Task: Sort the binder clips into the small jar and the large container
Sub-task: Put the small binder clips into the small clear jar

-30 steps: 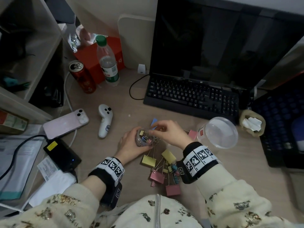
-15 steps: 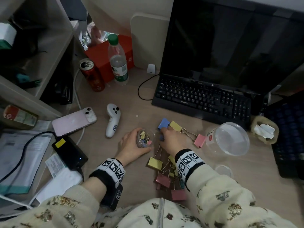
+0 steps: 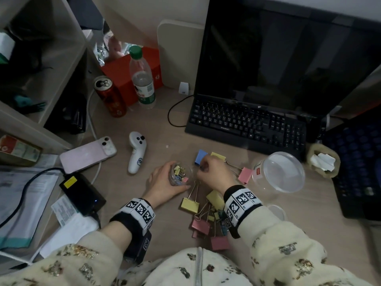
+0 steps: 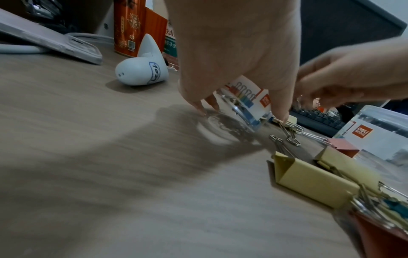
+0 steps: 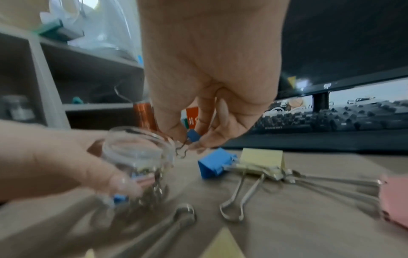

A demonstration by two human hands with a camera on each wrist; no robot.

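Observation:
My left hand grips the small glass jar, tilted toward the right hand, with several small clips inside. My right hand pinches a small blue binder clip just right of the jar's mouth. A large blue clip, a large yellow clip and a pink one lie beyond it. Several more large yellow and pink clips lie piled between my wrists. The large clear container stands at the right with nothing visible in it.
A black keyboard and monitor fill the back. A white controller, a pink phone and a black charger lie left. A red can and water bottle stand behind. A clear lid lies right.
My right hand went from over the jar's mouth down to the table by the blue clip, and now holds a small blue clip lifted beside the jar. The left hand kept the jar.

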